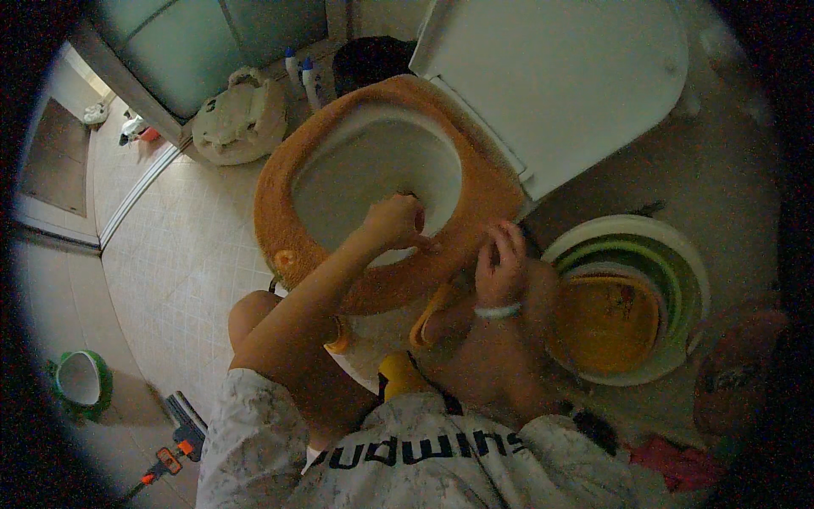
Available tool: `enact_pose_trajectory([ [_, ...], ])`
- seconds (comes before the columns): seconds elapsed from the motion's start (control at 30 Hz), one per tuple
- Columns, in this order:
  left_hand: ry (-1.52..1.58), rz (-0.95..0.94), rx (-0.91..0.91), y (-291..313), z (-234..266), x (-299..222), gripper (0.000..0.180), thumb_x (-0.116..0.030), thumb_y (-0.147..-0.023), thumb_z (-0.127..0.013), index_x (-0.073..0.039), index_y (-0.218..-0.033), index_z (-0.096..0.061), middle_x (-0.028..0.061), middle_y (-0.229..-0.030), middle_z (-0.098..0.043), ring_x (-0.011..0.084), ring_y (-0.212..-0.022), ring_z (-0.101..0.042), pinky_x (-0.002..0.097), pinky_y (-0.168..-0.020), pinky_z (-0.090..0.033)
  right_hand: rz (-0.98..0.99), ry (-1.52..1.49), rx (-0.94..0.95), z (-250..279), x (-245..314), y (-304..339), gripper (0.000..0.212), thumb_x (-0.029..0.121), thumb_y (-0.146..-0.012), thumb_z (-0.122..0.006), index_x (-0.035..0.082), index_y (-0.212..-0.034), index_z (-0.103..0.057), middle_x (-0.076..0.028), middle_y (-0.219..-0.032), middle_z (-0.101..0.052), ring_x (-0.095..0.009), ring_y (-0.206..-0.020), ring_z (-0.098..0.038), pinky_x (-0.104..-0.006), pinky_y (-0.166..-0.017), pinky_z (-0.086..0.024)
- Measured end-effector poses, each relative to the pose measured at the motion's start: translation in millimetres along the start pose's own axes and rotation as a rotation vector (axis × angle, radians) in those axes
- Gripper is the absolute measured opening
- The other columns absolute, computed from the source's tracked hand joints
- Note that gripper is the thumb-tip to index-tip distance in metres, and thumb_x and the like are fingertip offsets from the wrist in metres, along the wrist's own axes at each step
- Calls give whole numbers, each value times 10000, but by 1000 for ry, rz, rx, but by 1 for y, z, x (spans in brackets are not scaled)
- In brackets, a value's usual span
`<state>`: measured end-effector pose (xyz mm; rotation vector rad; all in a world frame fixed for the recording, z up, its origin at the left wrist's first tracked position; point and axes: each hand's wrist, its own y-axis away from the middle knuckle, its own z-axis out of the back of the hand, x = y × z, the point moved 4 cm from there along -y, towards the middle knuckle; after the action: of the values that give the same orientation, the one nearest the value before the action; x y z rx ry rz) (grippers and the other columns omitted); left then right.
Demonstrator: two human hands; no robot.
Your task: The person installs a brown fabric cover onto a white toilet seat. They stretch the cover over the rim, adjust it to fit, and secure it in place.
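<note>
An orange plush toilet seat cover (275, 199) lies around the rim of the white toilet bowl (326, 182), and the white lid (560, 76) is raised behind it. My left hand (395, 222) is over the near right part of the bowl's opening. Its fingers are curled closed; something small and dark shows at the fingertips, too dim to name. My right hand (500, 265), with a pale band at the wrist, is at the cover's right edge, fingers loosely bent and apart. No held thing shows in it. Two yellow-orange strips (431, 316) curve below the cover's near edge.
Stacked basins (695, 288), white, green and orange, stand on the right. Beyond the toilet are a pale bag-like thing (240, 123), blue-capped bottles (309, 83) and a black bin (373, 64). At lower left are a green-rimmed round thing (102, 379) and a black-and-orange tool (182, 437).
</note>
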<state>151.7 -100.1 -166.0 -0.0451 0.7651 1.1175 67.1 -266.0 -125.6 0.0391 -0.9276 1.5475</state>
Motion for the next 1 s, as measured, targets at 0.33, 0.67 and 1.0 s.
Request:
enact_pose_trajectory([
  [0.33, -49, 84, -422, -7, 77, 38, 257, -300, -707, -621, -77, -833, -634, 143, -860, -601, 319, -769, -587, 395, -698, -469, 54, 313, 310, -81, -3, -126, 460, 127, -693, -652, 40, -1110, -477, -142, -1098, -483, -322, -984, -499, -395, -830, -429],
  [0.67, -522, -461, -859, -58, 106, 57, 432, -64, -750, -500, -150, -1172, -475, 122, -1213, -436, 311, -1146, -376, 440, -912, -342, 188, 294, 239, -139, -44, -132, 400, 61, -727, -571, 99, -1116, -485, -124, -1048, -478, -319, -935, -513, -408, -787, -442],
  [1.0, -92, -418, -620, -135, 114, 99, 256, -120, -718, -580, -137, -970, -624, 88, -1032, -568, 283, -964, -527, 368, -811, -432, 172, 166, 327, -139, -48, -144, 255, 115, -803, -492, 83, -1053, -528, -157, -938, -500, -344, -869, -515, -424, -728, -444],
])
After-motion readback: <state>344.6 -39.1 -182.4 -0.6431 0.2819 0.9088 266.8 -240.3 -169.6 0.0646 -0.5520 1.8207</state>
